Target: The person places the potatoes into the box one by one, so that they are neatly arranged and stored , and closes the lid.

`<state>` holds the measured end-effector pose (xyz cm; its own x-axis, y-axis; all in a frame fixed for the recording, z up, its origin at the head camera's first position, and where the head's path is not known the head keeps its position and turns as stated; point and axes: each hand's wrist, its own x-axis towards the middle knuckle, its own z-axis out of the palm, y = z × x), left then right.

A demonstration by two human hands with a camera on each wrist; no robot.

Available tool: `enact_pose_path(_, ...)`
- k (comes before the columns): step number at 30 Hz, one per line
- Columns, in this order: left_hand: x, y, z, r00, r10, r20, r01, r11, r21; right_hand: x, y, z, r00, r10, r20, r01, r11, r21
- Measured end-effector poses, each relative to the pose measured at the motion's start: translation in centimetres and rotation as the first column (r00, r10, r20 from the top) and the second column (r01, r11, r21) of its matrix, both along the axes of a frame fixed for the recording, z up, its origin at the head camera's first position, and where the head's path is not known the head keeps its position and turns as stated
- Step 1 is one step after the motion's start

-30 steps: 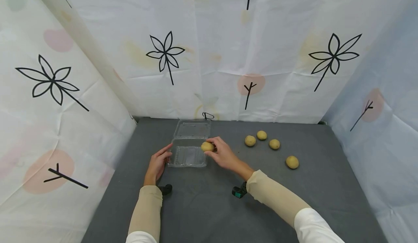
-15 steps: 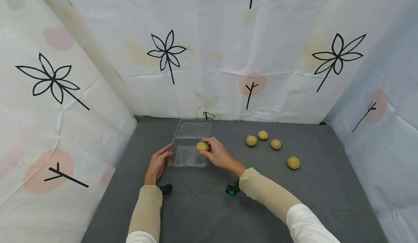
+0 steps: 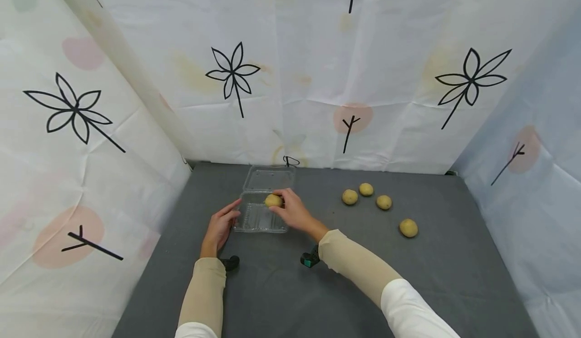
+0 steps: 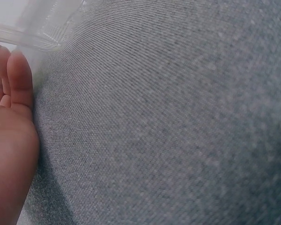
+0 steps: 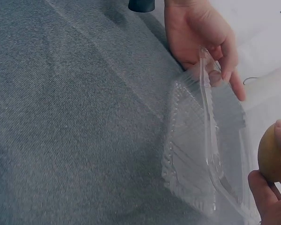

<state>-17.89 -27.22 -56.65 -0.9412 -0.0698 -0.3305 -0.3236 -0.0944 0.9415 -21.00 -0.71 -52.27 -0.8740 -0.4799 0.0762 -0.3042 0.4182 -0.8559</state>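
1. Where the pale printed cloth (image 3: 308,35) ends, the grey counter (image 3: 272,297) begins; the cloth borders it at the far edge and on both sides.
2. The clear plastic container (image 3: 260,222) stands on the counter, its lid (image 3: 270,179) laid back toward the cloth.
3. The left hand (image 3: 220,227) touches the container's left side, fingers relaxed and unclenched.
4. The right hand (image 3: 296,212) grasps the held potato (image 3: 273,201) between thumb and fingers, above the container's base.
5. Four loose potatoes (image 3: 349,197) lie on the counter, right of the container: three grouped, one apart, nearer the person.
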Motion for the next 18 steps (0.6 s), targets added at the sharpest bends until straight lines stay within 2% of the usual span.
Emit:
enact_pose_path(5, 0.0, -0.1, -0.4, 1.000, 0.011, -0.007, -0.011, 1.000, 0.000, -0.2, -0.9, -0.5, 1.000, 0.018, -0.015, -0.018, 0.999, 0.044)
enact_pose_path(13, -0.7, -0.3, -2.6, 0.999, 0.046, -0.027, -0.047, 0.999, -0.028, -0.5, -1.8, -1.2, 0.998, 0.058, -0.016, -0.056, 0.996, 0.063)
enact_pose_path(18, -0.9, -0.3, -3.0, 0.997, 0.054, -0.048, -0.057, 0.997, -0.053, -0.8, -2.6, -1.6, 0.998, 0.064, -0.021, -0.062, 0.996, 0.061)
